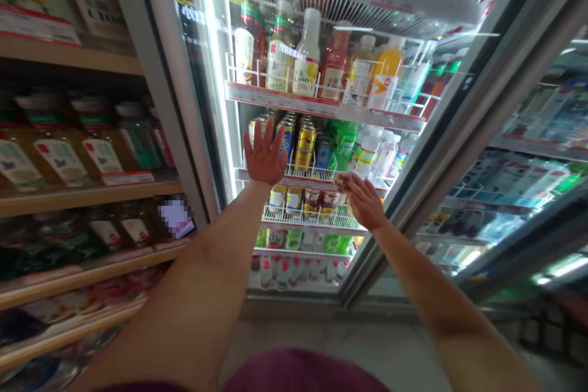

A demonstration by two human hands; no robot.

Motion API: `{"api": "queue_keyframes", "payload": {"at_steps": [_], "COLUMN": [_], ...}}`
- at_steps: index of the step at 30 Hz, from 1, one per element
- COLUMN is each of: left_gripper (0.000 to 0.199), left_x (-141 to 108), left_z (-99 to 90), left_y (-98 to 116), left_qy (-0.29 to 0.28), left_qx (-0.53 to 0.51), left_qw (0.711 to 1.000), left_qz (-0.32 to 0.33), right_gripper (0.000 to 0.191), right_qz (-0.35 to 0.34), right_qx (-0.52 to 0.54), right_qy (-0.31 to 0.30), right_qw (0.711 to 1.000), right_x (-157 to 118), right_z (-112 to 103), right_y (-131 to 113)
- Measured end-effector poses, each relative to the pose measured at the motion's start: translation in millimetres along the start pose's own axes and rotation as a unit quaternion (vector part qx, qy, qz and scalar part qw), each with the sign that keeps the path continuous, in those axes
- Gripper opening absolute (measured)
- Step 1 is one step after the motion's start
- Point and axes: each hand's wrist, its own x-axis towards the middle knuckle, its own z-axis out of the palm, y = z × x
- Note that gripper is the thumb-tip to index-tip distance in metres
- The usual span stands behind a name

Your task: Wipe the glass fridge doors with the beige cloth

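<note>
My left hand is raised with its fingers spread, in front of the drink cans on the fridge's middle shelf. It holds nothing, and I cannot tell whether it touches glass. Just right of it stands a gold can, with green bottles farther right. My right hand is lower and to the right, near the shelf's front edge. Between its thumb and fingers is a small crumpled whitish-brown wad, perhaps a cloth. Shorter cans sit on the shelf below, between the two hands.
Bottles of juice line the upper shelf behind a wire rail. A metal door frame slants along the right. Wooden shelves with more bottles stand at left. Grey floor shows below.
</note>
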Motion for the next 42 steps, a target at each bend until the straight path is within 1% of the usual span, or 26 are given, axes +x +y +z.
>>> {"api": "queue_keyframes", "payload": {"at_steps": [1,3,5,6,8,10,12,13,14,15,17,20,21,22,23,24,26,27,29,30,32,35,37,39,41,42], "left_gripper": [0.061,0.061,0.061,0.061,0.061,0.061,0.062,0.061,0.060,0.060,0.059,0.060,0.060,0.061,0.062,0.063,0.065,0.065,0.065,0.064,0.062,0.062,0.065,0.063,0.060,0.059], "left_x": [0,1,1,1,1,1,2,2,2,2,2,1,1,1,1,1,1,1,1,1,1,2,1,1,1,1], "left_z": [0.3,-0.1,-1.7,-2.7,-4.5,-5.6,-6.2,-6.4,-6.7,-6.8,-6.8,-5.4,-4.8,-4.3,-4.0,-3.9,-4.6,-5.2,-6.4,-7.0,-7.6,-7.2,-6.4,-5.7,-5.4,-5.4], "left_y": [0,0,2,2,4,5,6,6,6,6,6,5,5,4,4,4,5,6,7,7,8,7,7,6,5,5], "left_qy": [0.002,0.000,-0.003,-0.004,-0.004,0.004,0.006,0.006,0.004,0.001,-0.003,-0.006,-0.006,-0.007,-0.008,-0.008,-0.007,-0.008,-0.010,-0.011,-0.009,-0.002,-0.004,-0.005,0.000,0.003], "left_qx": [-0.002,-0.009,-0.011,-0.008,0.001,0.005,0.004,0.002,0.001,-0.001,-0.004,-0.013,-0.015,-0.015,-0.015,-0.014,-0.015,-0.015,-0.014,-0.014,-0.015,-0.014,-0.004,0.010,0.021,0.025], "left_qw": [1.000,1.000,1.000,1.000,1.000,1.000,1.000,1.000,1.000,1.000,1.000,1.000,1.000,1.000,1.000,1.000,1.000,1.000,1.000,1.000,1.000,1.000,1.000,1.000,1.000,1.000], "left_qz": [0.000,-0.003,-0.006,-0.005,-0.002,-0.003,-0.008,-0.010,-0.012,-0.013,-0.014,-0.017,-0.016,-0.015,-0.014,-0.014,-0.019,-0.022,-0.024,-0.023,-0.022,-0.023,-0.017,-0.008,-0.002,0.000], "right_gripper": [0.035,0.033,0.030,0.029,0.028,0.029,0.030,0.029,0.028,0.027,0.026,0.032,0.034,0.035,0.036,0.035,0.035,0.033,0.031,0.031,0.030,0.034,0.038,0.040,0.039,0.039], "right_qz": [0.022,0.094,0.162,0.186,0.218,0.230,0.220,0.210,0.201,0.199,0.219,0.294,0.315,0.326,0.328,0.315,0.249,0.197,0.142,0.135,0.164,0.247,0.277,0.263,0.207,0.158], "right_qx": [-0.006,-0.022,-0.027,-0.026,-0.022,-0.018,-0.010,-0.006,-0.001,0.002,0.004,-0.009,-0.018,-0.023,-0.024,-0.020,0.003,0.019,0.034,0.036,0.028,0.007,0.002,0.008,0.023,0.035], "right_qy": [0.017,0.096,0.188,0.218,0.237,0.229,0.206,0.198,0.188,0.187,0.207,0.275,0.289,0.290,0.283,0.265,0.199,0.155,0.111,0.108,0.141,0.230,0.258,0.243,0.192,0.146], "right_qw": [1.000,0.991,0.968,0.958,0.946,0.946,0.954,0.957,0.961,0.962,0.953,0.915,0.904,0.899,0.901,0.911,0.948,0.968,0.983,0.984,0.976,0.941,0.926,0.933,0.959,0.976], "right_x": [8,28,42,43,30,2,-26,-36,-42,-42,-31,-6,-2,-2,-6,-14,-34,-44,-55,-55,-40,-3,14,15,4,-2], "right_z": [-4,-13,-19,-18,-11,2,15,19,21,20,13,-1,-4,-5,-5,-4,2,5,8,7,1,-11,-13,-8,3,8], "right_y": [8,33,54,58,49,22,-6,-15,-19,-16,5,50,59,62,58,48,19,4,-13,-14,3,41,50,36,5,-11]}}
